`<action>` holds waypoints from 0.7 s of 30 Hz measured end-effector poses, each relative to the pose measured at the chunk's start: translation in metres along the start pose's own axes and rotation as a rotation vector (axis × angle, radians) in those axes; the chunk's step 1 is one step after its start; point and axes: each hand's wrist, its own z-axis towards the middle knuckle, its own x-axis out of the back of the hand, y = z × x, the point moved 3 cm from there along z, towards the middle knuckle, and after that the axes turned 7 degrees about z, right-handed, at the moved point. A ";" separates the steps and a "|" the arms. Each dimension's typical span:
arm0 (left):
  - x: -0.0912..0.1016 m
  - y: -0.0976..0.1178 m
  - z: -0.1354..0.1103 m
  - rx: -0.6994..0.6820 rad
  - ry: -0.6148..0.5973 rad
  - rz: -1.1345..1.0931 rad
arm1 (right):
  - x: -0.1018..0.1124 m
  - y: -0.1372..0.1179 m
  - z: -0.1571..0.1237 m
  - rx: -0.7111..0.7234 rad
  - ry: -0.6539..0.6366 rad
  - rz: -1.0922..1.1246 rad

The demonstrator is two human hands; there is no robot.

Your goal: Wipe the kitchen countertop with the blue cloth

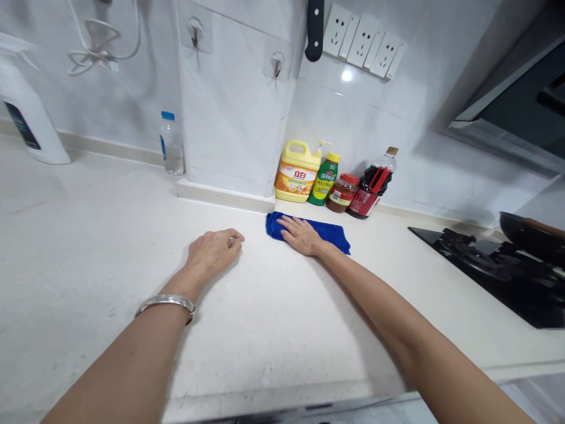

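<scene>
Cloth (333, 232): plain deep blue. Countertop (238, 335): white, with faint grey specks. Bangle (165, 300): silver. Jug (296, 176): yellow, its label orange and white with red characters. Squat bottle (324, 181): green, capped yellow. Jar (342, 194): reddish brown, lidded red. Tall bottle (367, 200): near-black above a red label, cap tan. Water bottle (173, 147): clear, capped blue. Spray bottle (37, 129): white, label dark. Wall (238, 112): white, faintly veined grey. Knife handle (315, 29): black, dotted with pale rivets. Sockets (364, 44): white, slots black. Cooktop (468, 268): black. Pan (514, 232): black, handle brown.
</scene>
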 end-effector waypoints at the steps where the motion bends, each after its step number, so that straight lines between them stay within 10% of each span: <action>1: 0.000 0.000 0.000 -0.002 -0.003 -0.001 | 0.002 0.016 -0.004 -0.044 0.007 -0.014; 11: 0.000 -0.001 0.004 -0.043 -0.020 -0.008 | 0.023 0.153 -0.116 -0.421 0.078 -0.118; 21: 0.000 -0.004 0.004 -0.064 -0.044 0.012 | 0.019 0.168 -0.231 -0.457 0.112 -0.169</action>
